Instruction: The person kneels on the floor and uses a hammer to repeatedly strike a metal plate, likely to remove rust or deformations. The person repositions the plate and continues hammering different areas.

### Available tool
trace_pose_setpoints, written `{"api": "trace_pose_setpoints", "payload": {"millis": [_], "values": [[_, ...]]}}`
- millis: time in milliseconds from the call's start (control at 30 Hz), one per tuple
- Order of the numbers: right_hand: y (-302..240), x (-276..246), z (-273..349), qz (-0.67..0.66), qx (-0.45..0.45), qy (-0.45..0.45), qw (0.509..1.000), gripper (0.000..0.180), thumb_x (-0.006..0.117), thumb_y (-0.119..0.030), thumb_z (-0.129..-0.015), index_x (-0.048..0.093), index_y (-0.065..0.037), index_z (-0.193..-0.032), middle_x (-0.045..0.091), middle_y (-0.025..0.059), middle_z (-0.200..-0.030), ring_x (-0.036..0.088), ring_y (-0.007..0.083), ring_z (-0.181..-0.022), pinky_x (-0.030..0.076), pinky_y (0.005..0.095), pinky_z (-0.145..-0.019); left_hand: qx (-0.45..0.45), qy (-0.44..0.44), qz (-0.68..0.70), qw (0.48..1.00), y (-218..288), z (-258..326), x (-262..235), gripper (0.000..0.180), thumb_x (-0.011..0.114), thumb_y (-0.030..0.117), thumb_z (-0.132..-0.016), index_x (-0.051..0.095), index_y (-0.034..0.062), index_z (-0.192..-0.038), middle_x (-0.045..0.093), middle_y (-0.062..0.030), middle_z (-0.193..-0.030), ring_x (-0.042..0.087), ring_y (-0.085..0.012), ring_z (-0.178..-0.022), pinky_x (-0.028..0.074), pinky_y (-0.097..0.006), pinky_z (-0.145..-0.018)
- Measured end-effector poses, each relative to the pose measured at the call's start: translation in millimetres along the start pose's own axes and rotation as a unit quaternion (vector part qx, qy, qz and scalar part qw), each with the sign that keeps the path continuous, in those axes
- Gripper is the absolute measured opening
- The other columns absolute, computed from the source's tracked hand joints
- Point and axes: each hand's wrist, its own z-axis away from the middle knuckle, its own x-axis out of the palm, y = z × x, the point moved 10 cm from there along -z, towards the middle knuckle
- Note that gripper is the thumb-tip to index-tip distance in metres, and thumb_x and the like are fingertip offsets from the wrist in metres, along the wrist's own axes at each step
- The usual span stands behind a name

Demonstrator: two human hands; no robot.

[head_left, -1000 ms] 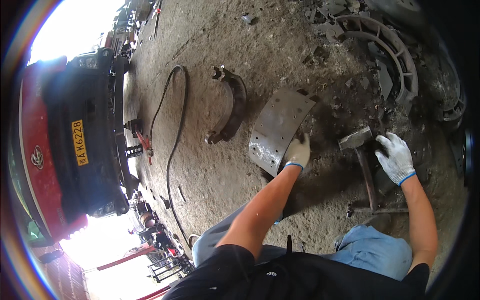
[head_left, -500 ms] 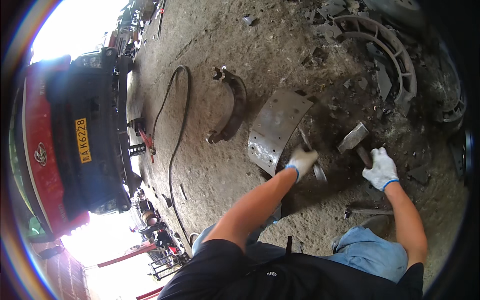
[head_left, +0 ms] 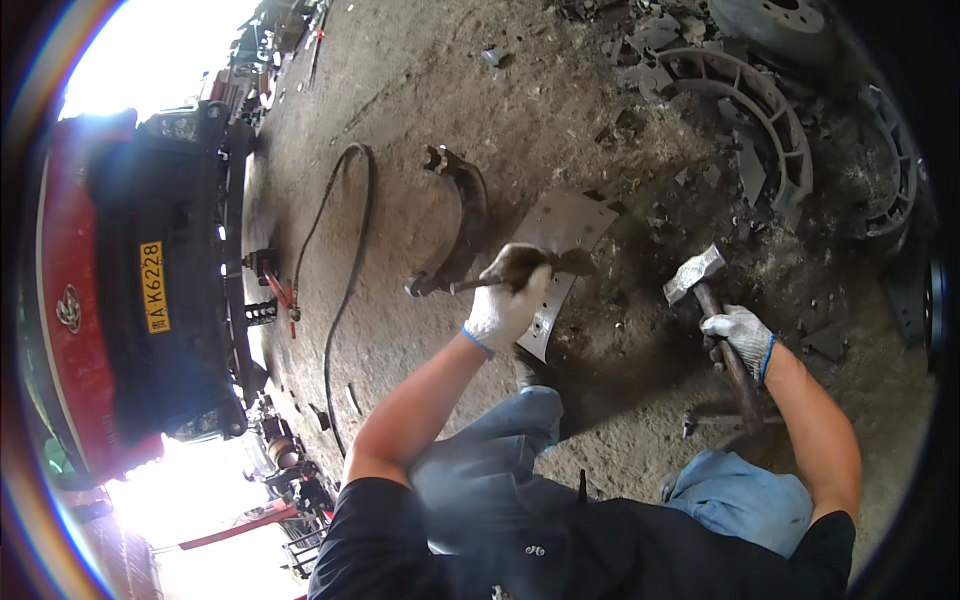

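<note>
My left hand, in a white glove with a blue cuff, is closed around a metal chisel. One end of it is flat and dark; the other sticks out to the left. Both are above a curved brake shoe with rows of holes, partly hiding it. In my gloved right hand is a hammer, gripped by its handle near the head. The hammer's head points away from me. Left of the holed shoe, a second brake shoe lies on the ground.
Broken lining pieces and a bare ribbed shoe lie far right, near a round metal drum. A black hose curves along the floor at left, beside a red truck. A metal bar lies near my right knee.
My left hand has lifted the chisel off the ground and brought it up and left over the holed shoe. My right hand, open beside the hammer before, now grips its handle.
</note>
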Motion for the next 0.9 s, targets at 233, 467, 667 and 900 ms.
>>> {"api": "trace_pose_setpoints", "payload": {"millis": [233,467,667,900], "values": [[-111.6,1.4,123.0,0.233,-0.331,0.135,0.904,0.043,0.075,-0.017,-0.079,0.062,0.003,-0.115,0.064,0.0105,-0.09,0.059,0.0193,-0.086,0.052,0.0379,-0.081,0.144,0.022,-0.13,0.981,32.8,-3.8,-2.1,0.015,0.08,0.011,-0.089,0.07,0.0043,-0.098,0.072,-0.0117,-0.094,0.072,-0.0248,-0.082,0.059,-0.035,-0.076],[-179.9,62.2,165.1,0.221,-0.309,0.143,0.914,0.02,0.072,-0.011,-0.086,0.062,0.0,-0.099,0.058,0.005,-0.083,0.057,0.0178,-0.076,0.05,0.0374,-0.071,0.205,-0.013,-0.231,0.951,58.9,-16.6,19.1,0.014,0.075,0.013,-0.088,0.072,0.0056,-0.1,0.072,-0.0139,-0.095,0.072,-0.0291,-0.085,0.057,-0.039,-0.077],[-158.2,91.8,199.6,-0.092,-0.345,0.09,0.93,0.018,0.071,-0.009,-0.09,0.069,-0.004,-0.107,0.069,0.0091,-0.099,0.066,0.0204,-0.089,0.055,0.0345,-0.079,0.081,-0.136,-0.104,0.982,54.2,-34.1,55.1,0.025,0.065,0.025,-0.1,0.066,-0.0002,-0.098,0.064,-0.0169,-0.081,0.06,-0.0341,-0.073,0.052,-0.039,-0.071],[-198.2,218.3,221.8,0.363,-0.419,-0.005,0.833,0.029,0.071,-0.005,-0.089,0.065,-0.001,-0.117,0.066,0.0099,-0.104,0.063,0.0209,-0.093,0.051,0.0343,-0.09,0.142,-0.156,-0.149,0.966,27.0,-26.5,61.6,0.032,0.074,0.017,-0.088,0.069,0.0007,-0.116,0.072,-0.0209,-0.105,0.069,-0.0381,-0.103,0.057,-0.041,-0.091]]}}
